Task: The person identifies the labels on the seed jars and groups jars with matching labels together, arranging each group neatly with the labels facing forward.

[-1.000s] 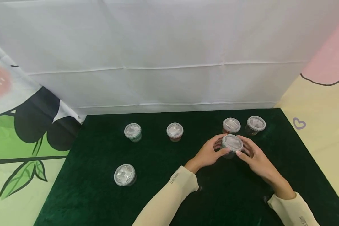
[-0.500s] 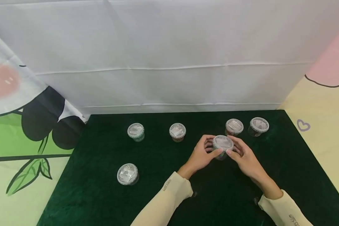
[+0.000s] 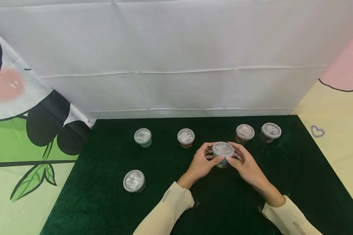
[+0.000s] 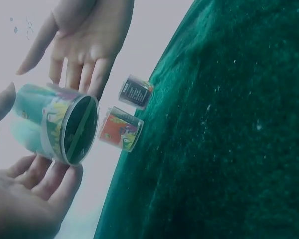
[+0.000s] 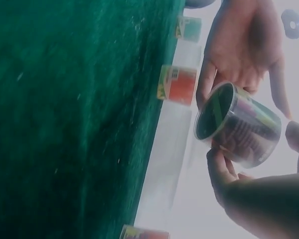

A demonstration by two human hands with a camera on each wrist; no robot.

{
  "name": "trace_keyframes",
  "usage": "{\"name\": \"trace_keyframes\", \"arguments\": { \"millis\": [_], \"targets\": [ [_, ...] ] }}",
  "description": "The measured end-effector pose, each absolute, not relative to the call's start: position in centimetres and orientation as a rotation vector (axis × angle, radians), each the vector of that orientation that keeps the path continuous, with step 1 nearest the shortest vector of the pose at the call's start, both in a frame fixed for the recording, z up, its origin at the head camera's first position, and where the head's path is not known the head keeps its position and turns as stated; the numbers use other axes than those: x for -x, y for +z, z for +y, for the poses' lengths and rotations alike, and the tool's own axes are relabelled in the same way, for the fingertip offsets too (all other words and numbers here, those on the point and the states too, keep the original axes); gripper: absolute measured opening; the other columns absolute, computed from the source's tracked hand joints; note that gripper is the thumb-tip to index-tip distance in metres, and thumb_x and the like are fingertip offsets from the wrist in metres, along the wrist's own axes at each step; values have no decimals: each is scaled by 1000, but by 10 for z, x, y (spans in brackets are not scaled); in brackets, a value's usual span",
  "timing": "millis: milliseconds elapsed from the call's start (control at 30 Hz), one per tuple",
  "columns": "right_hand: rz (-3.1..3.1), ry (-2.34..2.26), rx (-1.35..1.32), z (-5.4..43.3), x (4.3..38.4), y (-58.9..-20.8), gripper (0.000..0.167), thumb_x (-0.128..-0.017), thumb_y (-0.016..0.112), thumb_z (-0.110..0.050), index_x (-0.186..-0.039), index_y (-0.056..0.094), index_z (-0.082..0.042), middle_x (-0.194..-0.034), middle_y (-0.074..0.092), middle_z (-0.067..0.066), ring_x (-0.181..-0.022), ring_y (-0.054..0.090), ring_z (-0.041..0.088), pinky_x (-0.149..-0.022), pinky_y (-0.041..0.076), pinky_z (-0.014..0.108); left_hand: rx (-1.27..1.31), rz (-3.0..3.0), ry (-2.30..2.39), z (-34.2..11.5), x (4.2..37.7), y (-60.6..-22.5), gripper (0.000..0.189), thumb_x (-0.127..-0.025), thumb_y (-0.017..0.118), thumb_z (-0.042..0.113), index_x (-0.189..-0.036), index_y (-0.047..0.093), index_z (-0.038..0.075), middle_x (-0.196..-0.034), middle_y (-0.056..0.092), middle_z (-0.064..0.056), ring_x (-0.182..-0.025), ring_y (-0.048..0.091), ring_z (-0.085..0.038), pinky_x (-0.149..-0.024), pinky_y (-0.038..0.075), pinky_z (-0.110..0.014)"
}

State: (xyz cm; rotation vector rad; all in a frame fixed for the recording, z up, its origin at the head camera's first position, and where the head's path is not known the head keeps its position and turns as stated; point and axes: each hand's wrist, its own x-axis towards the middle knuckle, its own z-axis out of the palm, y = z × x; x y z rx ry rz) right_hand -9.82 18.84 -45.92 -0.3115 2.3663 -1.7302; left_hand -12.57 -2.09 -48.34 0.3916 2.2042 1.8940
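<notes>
Both hands hold one clear round plastic tub (image 3: 223,149) with a translucent lid and a colourful green label. My left hand (image 3: 199,164) grips its left side, with the thumb at the near side and the fingers curled behind. On the opposite side my right hand (image 3: 246,165) grips it in the same way. The wrist views show the bottom of the tub (image 4: 55,124), lifted off the dark green cloth. Just behind and to the right stands a similar tub with a red label (image 3: 245,133).
A dark-labelled tub (image 3: 270,132) stands at the back right. Along the back are a green-labelled tub (image 3: 142,137) and another red-labelled tub (image 3: 186,137). One more tub (image 3: 134,181) sits at the left front. A white curtain (image 3: 176,88) rises behind the green-covered table (image 3: 85,202).
Both hands have carried the tub to the left, away from the two tubs at the back right, keeping their grip. The other tubs stand where they were; the head view has shifted slightly.
</notes>
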Motion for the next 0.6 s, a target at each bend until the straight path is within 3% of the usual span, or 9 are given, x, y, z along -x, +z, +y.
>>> {"name": "trace_keyframes", "arguments": {
  "millis": [133,400,600],
  "targets": [
    [2334,-1759,329,183,99,-458,58,-112,55,-17,-162,30,-1,-163,37,27,-151,38,46,-117,41,56,-385,2211,1904,-25,123,-481,50,-101,73,23,-144,53,8,-138,61,-11,-124,61,-23,-110,51,-47],
    [2301,-1762,417,181,99,-458,57,-114,50,-17,-163,28,1,-166,32,29,-154,31,49,-119,33,64,-478,2135,1889,-38,121,-480,54,-107,65,21,-155,46,7,-151,57,-14,-139,56,-29,-118,46,-46],
    [2304,-1764,355,171,100,-457,56,-113,51,-16,-163,28,0,-165,32,28,-154,32,49,-121,32,67,-406,2186,1938,-41,117,-479,52,-103,69,20,-149,51,6,-145,59,-14,-133,60,-28,-113,49,-47]
  ]
}}
